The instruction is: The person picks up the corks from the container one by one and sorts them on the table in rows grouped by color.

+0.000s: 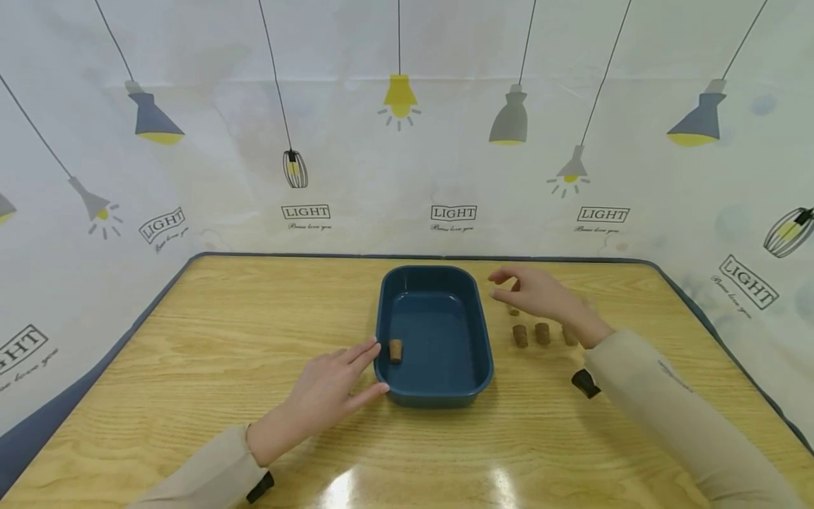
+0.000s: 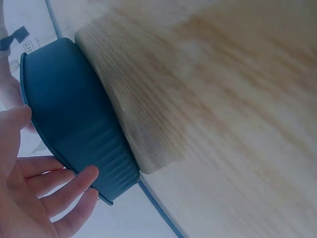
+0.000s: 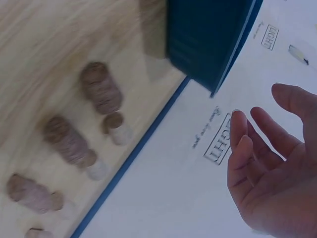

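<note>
A dark blue rectangular pan (image 1: 439, 322) stands on the table with one brown cork (image 1: 396, 351) upright or nearly so inside, near its left wall. My left hand (image 1: 324, 389) touches the pan's left rim, its fingers loosely extended; the left wrist view shows the fingertips (image 2: 89, 173) at the pan's outer wall. To the right of the pan, my right hand (image 1: 540, 293) hovers above several corks (image 1: 520, 336), thumb and fingers apart. Nothing lies between its fingers (image 3: 237, 124) in the right wrist view. The hand and forearm partly hide some corks.
Beneath everything is a light wood-grain table (image 1: 267, 311) with a dark blue edge. A white backdrop (image 1: 356, 162) printed with lamps rises behind it and at both sides. A black wrist-strap piece (image 1: 585, 383) shows under the right sleeve.
</note>
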